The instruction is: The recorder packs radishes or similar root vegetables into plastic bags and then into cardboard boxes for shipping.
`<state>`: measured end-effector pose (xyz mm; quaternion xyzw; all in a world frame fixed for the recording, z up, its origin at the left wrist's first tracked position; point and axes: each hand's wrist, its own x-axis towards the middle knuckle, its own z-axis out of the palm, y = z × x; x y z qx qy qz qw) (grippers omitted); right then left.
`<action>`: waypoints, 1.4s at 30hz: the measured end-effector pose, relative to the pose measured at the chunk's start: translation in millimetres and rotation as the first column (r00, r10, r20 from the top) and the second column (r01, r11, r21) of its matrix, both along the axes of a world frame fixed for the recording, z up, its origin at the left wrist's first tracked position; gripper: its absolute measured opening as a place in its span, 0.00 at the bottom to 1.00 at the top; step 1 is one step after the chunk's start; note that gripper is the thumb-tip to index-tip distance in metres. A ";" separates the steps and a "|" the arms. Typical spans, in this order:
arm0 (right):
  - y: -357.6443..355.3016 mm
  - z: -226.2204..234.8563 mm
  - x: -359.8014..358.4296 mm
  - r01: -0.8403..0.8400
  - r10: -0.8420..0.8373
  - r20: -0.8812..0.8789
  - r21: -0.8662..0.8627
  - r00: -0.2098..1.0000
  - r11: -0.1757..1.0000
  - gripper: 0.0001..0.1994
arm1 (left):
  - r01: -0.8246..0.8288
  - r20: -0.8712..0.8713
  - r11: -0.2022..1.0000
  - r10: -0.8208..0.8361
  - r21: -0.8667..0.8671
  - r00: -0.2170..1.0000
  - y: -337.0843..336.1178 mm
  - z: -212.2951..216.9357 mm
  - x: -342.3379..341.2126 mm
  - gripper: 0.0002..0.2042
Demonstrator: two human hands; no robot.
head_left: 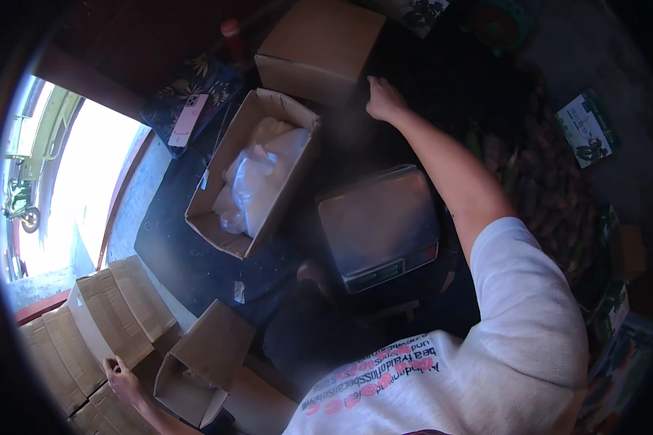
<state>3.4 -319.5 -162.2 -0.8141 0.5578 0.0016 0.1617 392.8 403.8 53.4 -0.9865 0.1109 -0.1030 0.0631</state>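
My left hand [125,383] is at the lower left, its fingers curled against the lower edge of a brown cardboard box [112,308]. Close to that wrist stands a small open carton [185,384] with raised flaps. Stretched far forward, my right hand [386,100] is closed beside the right side of a larger cardboard box [319,47]; what its fingers hold, if anything, is hidden. Between my arms, an open long carton [297,109] contains filled clear plastic bags [261,170]. A weighing scale [377,217] with a flat metal top sits to the left of my right forearm.
A phone [188,119] rests on a dark patterned item at the far left. Behind it stands a red-capped container [231,32]. Brown root-like produce [551,188] is heaped on the right, near a white-and-green package [586,129]. More cartons [58,355] are stacked at the lower left.
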 end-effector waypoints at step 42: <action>163.5 215.3 -273.6 -0.643 0.653 0.062 -0.126 0.755 0.756 0.15 | 0.765 -0.005 -0.318 -0.922 -0.560 -0.387 -418.2 -28.0 -336.1 0.11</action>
